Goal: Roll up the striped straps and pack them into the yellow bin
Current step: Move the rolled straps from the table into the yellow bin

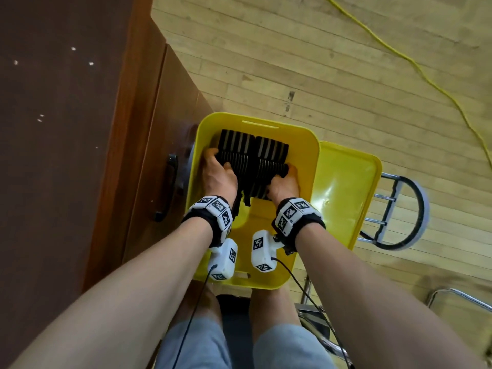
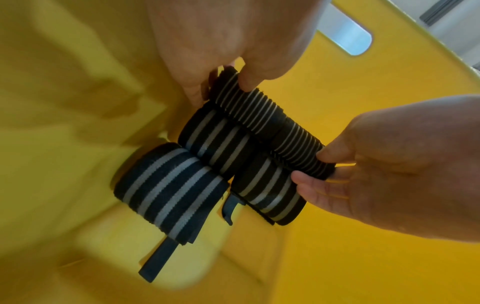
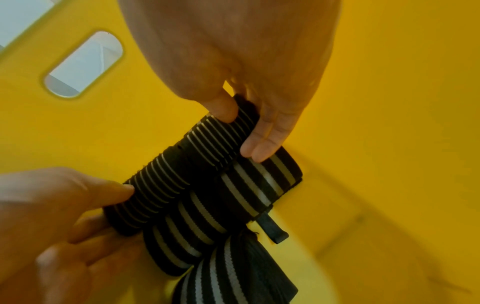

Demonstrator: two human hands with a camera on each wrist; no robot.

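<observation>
Several rolled black straps with white stripes lie packed side by side in the far half of the yellow bin. My left hand grips the left end of the row, and my right hand grips the right end. In the left wrist view my left hand pinches the end of the top fine-striped rolls, above wider-striped rolls against the bin wall. In the right wrist view my right hand pinches the same row. Loose black strap tails hang from the lower rolls.
The bin's yellow lid lies just right of the bin. A wooden cabinet with a black handle stands close on the left. A metal stool frame and a yellow cable are on the plank floor. The bin's near half shows bare bottom.
</observation>
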